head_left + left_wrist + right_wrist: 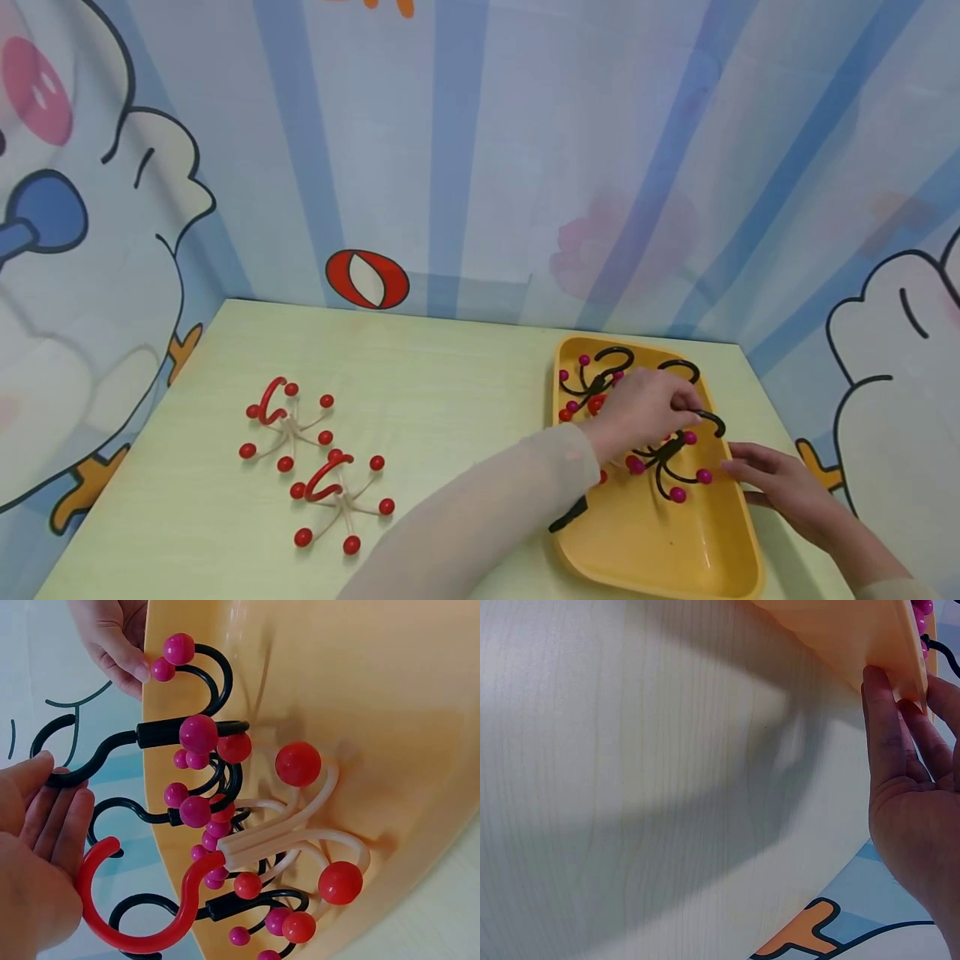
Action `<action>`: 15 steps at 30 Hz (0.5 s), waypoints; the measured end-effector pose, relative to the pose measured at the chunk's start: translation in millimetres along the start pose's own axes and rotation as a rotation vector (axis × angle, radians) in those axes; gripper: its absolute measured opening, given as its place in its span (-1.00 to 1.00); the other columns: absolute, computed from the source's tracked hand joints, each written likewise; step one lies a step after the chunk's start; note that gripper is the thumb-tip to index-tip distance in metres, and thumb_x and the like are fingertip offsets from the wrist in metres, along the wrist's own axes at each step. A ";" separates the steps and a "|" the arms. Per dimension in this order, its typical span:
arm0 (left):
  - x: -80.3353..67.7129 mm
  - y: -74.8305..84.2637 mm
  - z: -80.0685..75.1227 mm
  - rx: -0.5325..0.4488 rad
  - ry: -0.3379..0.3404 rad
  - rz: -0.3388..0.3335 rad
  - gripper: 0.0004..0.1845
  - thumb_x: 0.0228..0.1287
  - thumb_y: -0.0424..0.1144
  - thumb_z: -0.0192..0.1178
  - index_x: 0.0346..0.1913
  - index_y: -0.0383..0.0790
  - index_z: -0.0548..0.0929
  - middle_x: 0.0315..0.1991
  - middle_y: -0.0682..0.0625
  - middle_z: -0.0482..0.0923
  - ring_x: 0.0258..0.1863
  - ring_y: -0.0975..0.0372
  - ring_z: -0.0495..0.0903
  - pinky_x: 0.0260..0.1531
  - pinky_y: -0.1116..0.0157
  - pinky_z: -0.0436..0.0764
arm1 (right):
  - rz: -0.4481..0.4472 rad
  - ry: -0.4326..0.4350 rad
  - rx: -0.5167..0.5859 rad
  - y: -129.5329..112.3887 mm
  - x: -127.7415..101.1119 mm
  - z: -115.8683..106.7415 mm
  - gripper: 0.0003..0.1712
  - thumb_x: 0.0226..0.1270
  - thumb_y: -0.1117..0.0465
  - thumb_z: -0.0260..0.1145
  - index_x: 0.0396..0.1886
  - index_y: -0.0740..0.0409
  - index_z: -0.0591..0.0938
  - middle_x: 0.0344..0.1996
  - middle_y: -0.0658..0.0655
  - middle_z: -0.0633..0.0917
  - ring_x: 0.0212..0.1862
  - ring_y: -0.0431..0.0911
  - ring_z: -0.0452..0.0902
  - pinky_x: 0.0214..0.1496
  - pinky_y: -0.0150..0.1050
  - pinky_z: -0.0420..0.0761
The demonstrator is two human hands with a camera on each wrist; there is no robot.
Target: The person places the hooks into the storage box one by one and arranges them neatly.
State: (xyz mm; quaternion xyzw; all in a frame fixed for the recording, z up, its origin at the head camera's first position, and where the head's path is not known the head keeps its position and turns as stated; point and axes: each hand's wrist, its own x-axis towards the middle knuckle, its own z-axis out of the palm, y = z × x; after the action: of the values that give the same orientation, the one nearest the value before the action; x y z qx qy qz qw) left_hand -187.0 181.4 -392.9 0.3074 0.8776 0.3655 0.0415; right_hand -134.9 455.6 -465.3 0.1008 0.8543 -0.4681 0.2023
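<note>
My left hand reaches over the yellow tray and pinches the hooked handle of a black head massager between thumb and fingers. Its curved legs end in magenta balls and spread low over the tray. In the left wrist view, more black massagers lie tangled beside it, along with a pale one with a red hook and red balls. At the tray's right side, my right hand grips the rim, fingers against the outer wall. My left forearm hides part of the tray.
Two pale head massagers with red hooks and red balls, one farther back and one nearer, stand on the left of the light wooden table. A printed cartoon curtain surrounds the table at the back and sides.
</note>
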 end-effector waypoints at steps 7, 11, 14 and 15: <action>2.0 3.3 1.7 0.052 -0.032 -0.005 -0.96 0.45 -0.08 0.43 -0.14 0.12 0.84 -0.31 0.36 0.73 -0.47 0.62 0.48 -0.33 0.67 0.46 | 0.003 0.001 0.002 -0.5 -1.3 -0.2 -0.15 0.69 -0.04 0.23 0.57 0.56 0.24 0.38 0.46 0.54 0.16 -0.04 0.70 0.16 0.00 0.76; 4.5 5.1 1.8 0.110 -0.057 -0.010 -0.96 0.45 -0.06 0.43 -0.21 0.14 0.82 -0.33 0.37 0.67 -0.43 0.55 0.48 -0.32 0.63 0.45 | 0.003 0.003 -0.004 -1.2 -1.6 0.1 -0.13 0.69 -0.05 0.24 0.56 0.57 0.23 0.35 0.43 0.57 0.16 -0.05 0.70 0.17 0.00 0.75; 6.1 6.1 2.6 0.136 -0.076 -0.011 -0.94 0.44 -0.05 0.43 -0.24 0.15 0.82 -0.37 0.37 0.64 -0.42 0.51 0.47 -0.33 0.60 0.45 | 0.000 0.000 0.000 -1.4 -2.2 0.0 -0.15 0.69 -0.04 0.24 0.56 0.57 0.24 0.33 0.40 0.60 0.15 -0.07 0.70 0.16 -0.01 0.75; 6.6 6.5 2.8 0.147 -0.083 -0.009 -0.94 0.44 -0.05 0.43 -0.24 0.15 0.82 -0.36 0.38 0.64 -0.41 0.52 0.47 -0.32 0.59 0.45 | -0.002 -0.002 0.001 -1.5 -2.4 -0.1 -0.15 0.69 -0.03 0.24 0.56 0.57 0.24 0.33 0.39 0.60 0.14 -0.08 0.71 0.16 -0.01 0.76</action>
State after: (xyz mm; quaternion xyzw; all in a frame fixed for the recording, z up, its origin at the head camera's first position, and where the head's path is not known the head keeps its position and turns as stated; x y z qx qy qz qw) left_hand -188.2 190.4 -389.6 0.3207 0.9009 0.2867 0.0570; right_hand -133.3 454.9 -463.0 0.0996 0.8540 -0.4686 0.2026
